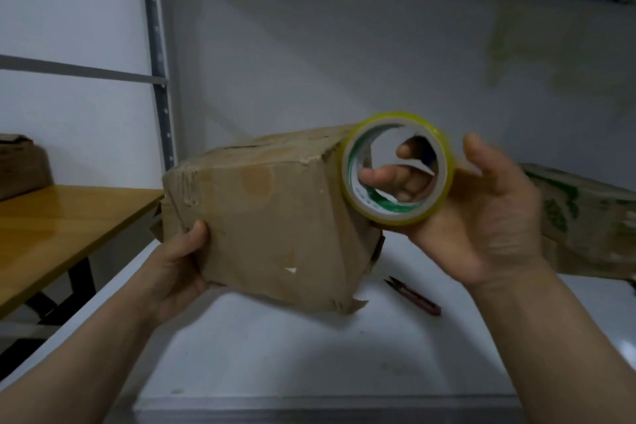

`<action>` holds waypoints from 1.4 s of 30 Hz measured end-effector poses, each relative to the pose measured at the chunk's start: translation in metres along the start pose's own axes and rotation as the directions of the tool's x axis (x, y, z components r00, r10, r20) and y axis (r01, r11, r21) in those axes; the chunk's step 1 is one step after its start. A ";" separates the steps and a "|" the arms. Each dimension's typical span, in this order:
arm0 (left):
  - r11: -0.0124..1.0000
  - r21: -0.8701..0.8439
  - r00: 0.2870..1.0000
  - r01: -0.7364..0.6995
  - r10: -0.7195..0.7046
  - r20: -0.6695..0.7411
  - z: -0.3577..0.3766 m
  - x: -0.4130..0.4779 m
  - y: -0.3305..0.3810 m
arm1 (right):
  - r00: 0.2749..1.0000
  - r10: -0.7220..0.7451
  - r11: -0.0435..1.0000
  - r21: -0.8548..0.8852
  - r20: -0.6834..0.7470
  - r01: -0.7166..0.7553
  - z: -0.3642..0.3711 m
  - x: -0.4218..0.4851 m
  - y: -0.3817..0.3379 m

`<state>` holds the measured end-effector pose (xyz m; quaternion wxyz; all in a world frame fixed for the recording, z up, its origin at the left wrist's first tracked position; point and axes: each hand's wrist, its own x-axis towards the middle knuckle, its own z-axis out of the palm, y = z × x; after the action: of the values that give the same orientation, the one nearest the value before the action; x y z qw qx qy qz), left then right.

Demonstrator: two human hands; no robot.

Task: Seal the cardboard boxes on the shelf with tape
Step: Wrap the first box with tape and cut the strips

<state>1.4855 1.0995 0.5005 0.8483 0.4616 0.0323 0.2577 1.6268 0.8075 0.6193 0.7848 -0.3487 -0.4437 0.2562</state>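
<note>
left hand (179,262) clamped on the cardboard box (268,217) corner, right hand (488,217) palm-up, fingers (389,177) curled through the tape roll (389,215)

Two arms are seen from the head view, and both are bare. The left forearm (86,354) is uncovered from the wrist to the picture's lower edge, and the same is shown of the right forearm (550,354). The left hand (179,262) and the right hand (488,217) are bare as well. Fine creases are made out across the right wrist and palm. The fingers (389,179) are blurred, so nails can hardly be told.
</note>
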 end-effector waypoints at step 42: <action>0.920 0.111 0.880 0.375 -0.316 -0.356 0.056 -0.032 -0.033 | 0.923 0.013 0.621 -0.720 -0.385 -0.309 0.038 0.040 0.023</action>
<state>1.4877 1.0270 0.5006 0.8187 0.4717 0.2791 0.1715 1.6105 0.8631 0.6359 0.5987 -0.7271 -0.3326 0.0486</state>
